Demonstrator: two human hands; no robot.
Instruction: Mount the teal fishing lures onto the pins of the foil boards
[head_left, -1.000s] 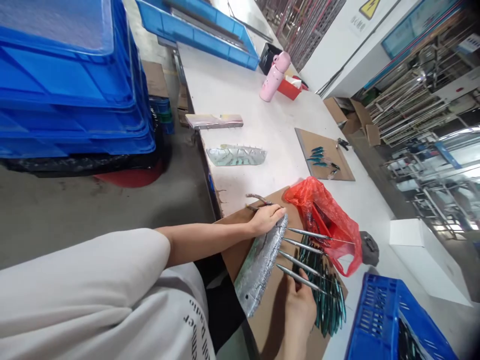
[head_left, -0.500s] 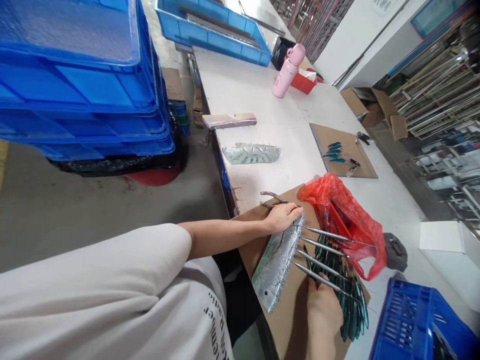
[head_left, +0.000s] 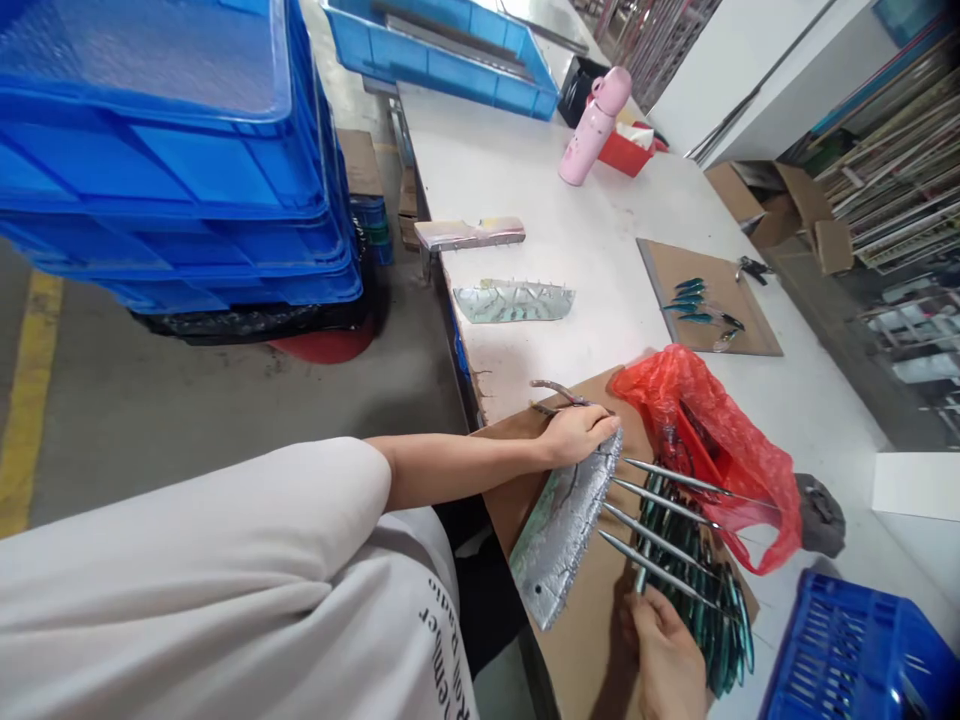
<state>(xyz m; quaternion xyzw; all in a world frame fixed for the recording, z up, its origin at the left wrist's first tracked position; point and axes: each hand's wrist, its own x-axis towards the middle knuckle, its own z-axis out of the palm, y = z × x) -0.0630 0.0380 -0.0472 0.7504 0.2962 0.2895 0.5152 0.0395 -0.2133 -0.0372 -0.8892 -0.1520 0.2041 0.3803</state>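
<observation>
My left hand [head_left: 581, 436] grips the upper end of a foil-covered block [head_left: 571, 530], held tilted above the cardboard [head_left: 592, 640]. Several slim silver spikes [head_left: 664, 535] stick out from the block's right edge, tapering to thin ends. Lower right, my right hand [head_left: 670, 655] has thumb and fingers pinched around a slim pointed piece [head_left: 641, 575], partly hidden by the fingers. Beside that hand lies a heap of shiny dark-teal pointed pieces [head_left: 709, 625], partly under the spikes. Pliers-like handles [head_left: 559, 392] show just beyond my left hand.
A red plastic bag [head_left: 697, 430] lies behind the heap, with a blue basket [head_left: 847, 640] at lower right. Two more foil blocks, one pale green [head_left: 516, 302], lie farther up the table. A board [head_left: 712, 300] holds several teal pieces. Blue crates [head_left: 187, 160] are stacked at left.
My right hand has drawn slightly back toward the lower right, and a slim pointed piece now shows at its fingertips. My left hand keeps its hold on the block. The view has shifted slightly.
</observation>
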